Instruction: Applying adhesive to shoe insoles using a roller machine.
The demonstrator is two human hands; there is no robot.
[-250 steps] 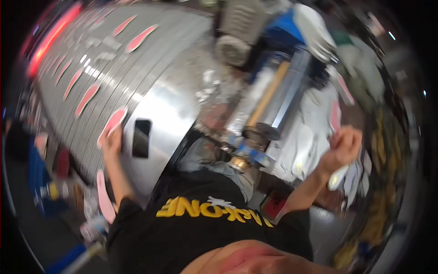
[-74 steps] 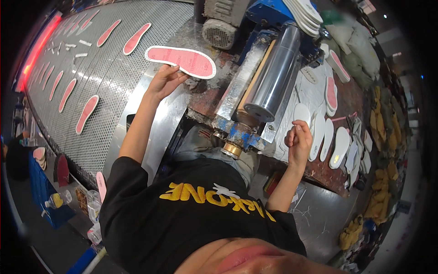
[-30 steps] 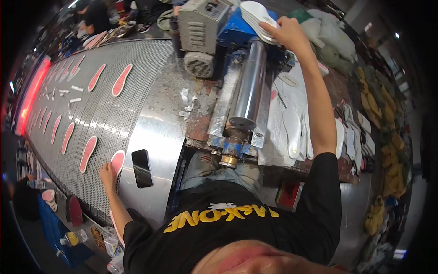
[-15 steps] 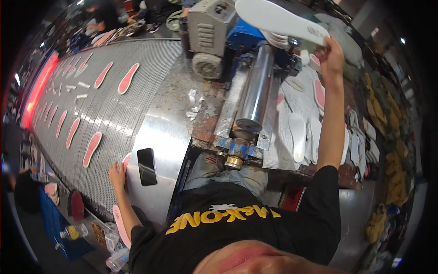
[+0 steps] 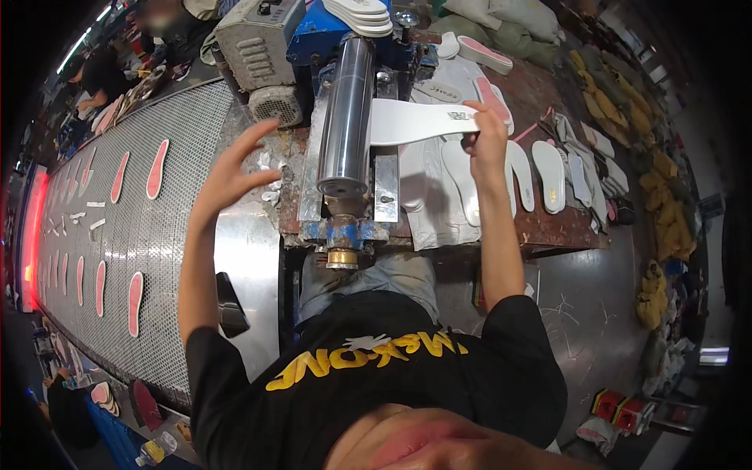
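My right hand (image 5: pixel 489 135) grips one end of a white insole (image 5: pixel 419 121), its fingers closed on that end. The insole's other end meets the right side of a shiny metal roller (image 5: pixel 347 117); I cannot tell whether it is between rollers. My left hand (image 5: pixel 239 168) hangs open left of the roller, over the machine's edge, thumb and fingers spread with nothing in them. Beneath the right hand, more white insoles (image 5: pixel 548 176) lie on the bench, some on a pale sheet. A pink-topped insole (image 5: pixel 492 98) lies just beyond that hand.
To the left, a mesh conveyor (image 5: pixel 176 235) carries several pink insoles (image 5: pixel 158 168) and white scraps, with a glowing red opening at its far end. A phone (image 5: pixel 232 304) rests on the metal plate. White insoles (image 5: pixel 362 17) are stacked behind the roller. Another person (image 5: pixel 102 78) is at the far left.
My right hand has lowered the white insole from the upper right to the roller. My left hand has left the pink insole at the conveyor's edge and risen toward the roller. The view has shifted right.
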